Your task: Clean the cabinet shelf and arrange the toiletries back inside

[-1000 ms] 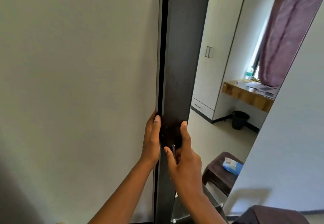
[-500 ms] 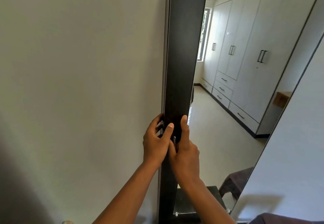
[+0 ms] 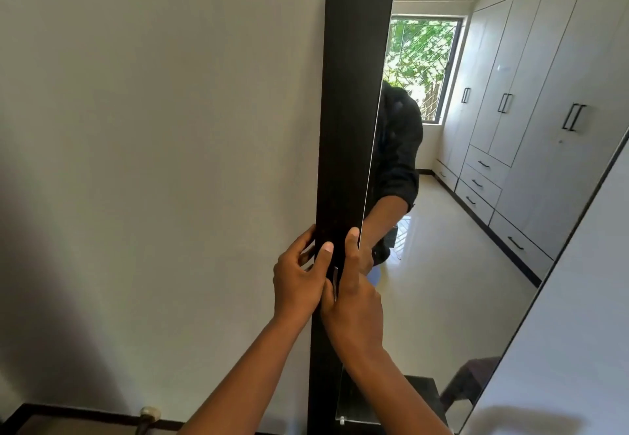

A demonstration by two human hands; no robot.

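- The mirrored cabinet door (image 3: 442, 230) has swung; its glass now shows the window instead of the desk.
- Left hand (image 3: 297, 278) has curled round the door's dark edge (image 3: 350, 128); right hand (image 3: 354, 295) pinches it too.
- Shelf and toiletries stay hidden.

Both forearms reach up side by side, wrists nearly touching. Left hand (image 3: 296, 279) has its fingers curled in a grip with the thumb laid flat. Right hand (image 3: 354, 293) looks pinched shut too, thumb straight up, though its fingers are mostly hidden.
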